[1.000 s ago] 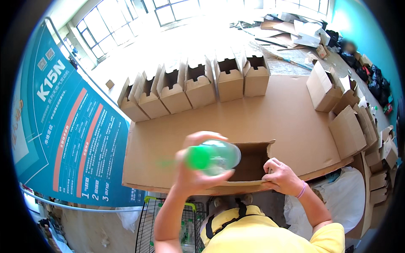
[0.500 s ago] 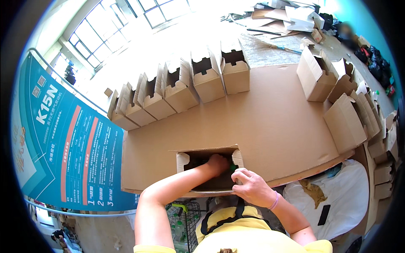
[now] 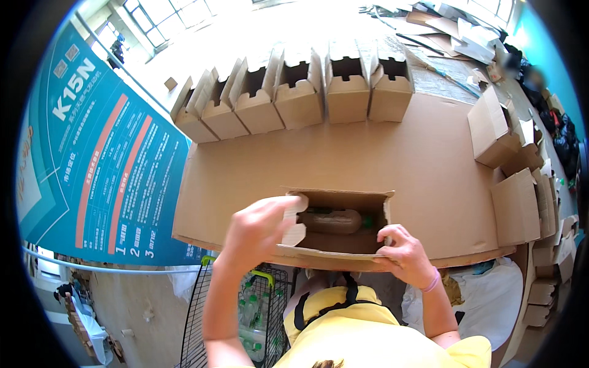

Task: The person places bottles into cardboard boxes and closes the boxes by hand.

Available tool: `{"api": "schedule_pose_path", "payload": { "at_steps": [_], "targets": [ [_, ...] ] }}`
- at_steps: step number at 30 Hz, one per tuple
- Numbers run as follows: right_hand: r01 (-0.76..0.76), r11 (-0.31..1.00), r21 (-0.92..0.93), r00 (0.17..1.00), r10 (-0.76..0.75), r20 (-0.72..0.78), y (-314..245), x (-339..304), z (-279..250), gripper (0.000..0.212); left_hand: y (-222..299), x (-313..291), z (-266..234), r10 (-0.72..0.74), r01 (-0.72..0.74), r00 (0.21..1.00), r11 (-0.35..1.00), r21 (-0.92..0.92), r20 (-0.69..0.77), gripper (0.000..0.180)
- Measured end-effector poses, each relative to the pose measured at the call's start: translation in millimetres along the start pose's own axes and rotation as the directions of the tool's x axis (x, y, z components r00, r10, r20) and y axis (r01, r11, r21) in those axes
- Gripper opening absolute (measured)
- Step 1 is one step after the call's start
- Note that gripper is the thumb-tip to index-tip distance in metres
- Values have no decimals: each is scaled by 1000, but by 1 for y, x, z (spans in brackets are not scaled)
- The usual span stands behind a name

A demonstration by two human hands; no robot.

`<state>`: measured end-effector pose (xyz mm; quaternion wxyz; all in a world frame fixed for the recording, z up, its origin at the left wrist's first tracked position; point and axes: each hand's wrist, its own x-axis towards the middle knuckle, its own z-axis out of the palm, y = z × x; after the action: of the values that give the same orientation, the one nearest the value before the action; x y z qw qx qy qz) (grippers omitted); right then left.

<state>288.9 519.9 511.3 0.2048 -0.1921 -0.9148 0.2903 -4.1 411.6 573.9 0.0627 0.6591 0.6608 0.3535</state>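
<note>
An open cardboard box (image 3: 334,249) stands at the near edge of the table, its opening facing up. Inside lies a clear plastic bottle (image 3: 331,221) on its side, its green cap (image 3: 367,222) toward the right end. My left hand (image 3: 254,227), slightly blurred, is at the box's left end flap (image 3: 293,234), fingers stretched out and holding nothing; whether they touch the flap is unclear. At the right end, my right hand (image 3: 405,253) is closed on the box's near right corner, thumb and fingers at the edge.
Several open cardboard boxes (image 3: 299,101) line the far side of the cardboard-topped table (image 3: 423,153). More boxes (image 3: 514,205) crowd its right end. A blue banner (image 3: 116,165) stands at left. Below it, a wire cart (image 3: 202,319) holds green-capped bottles (image 3: 253,313).
My left hand has come up out of the box to its left end, and the bottle now shows lying inside. My right hand remains at the box's right end.
</note>
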Motion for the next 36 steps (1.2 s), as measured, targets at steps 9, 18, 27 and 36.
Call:
{"api": "schedule_pose_path", "payload": {
  "at_steps": [9,18,27,36],
  "targets": [
    [-80,969,-234,972,128,198,-33,29,-7,14,-288,-423,38,-842,890,388,448,-85,-374,16],
    [-187,889,-419,931,296,213,-55,38,2,11,-322,-577,114,-932,984,-103,-147,102,-347,90],
    [-279,865,-418,927,355,117,-65,32,19,12,-326,-550,85,-954,972,-98,-153,178,-285,90],
    [-233,880,-414,936,319,151,-57,33,18,14,-328,-512,105,-982,989,141,135,53,-127,89]
  ]
}}
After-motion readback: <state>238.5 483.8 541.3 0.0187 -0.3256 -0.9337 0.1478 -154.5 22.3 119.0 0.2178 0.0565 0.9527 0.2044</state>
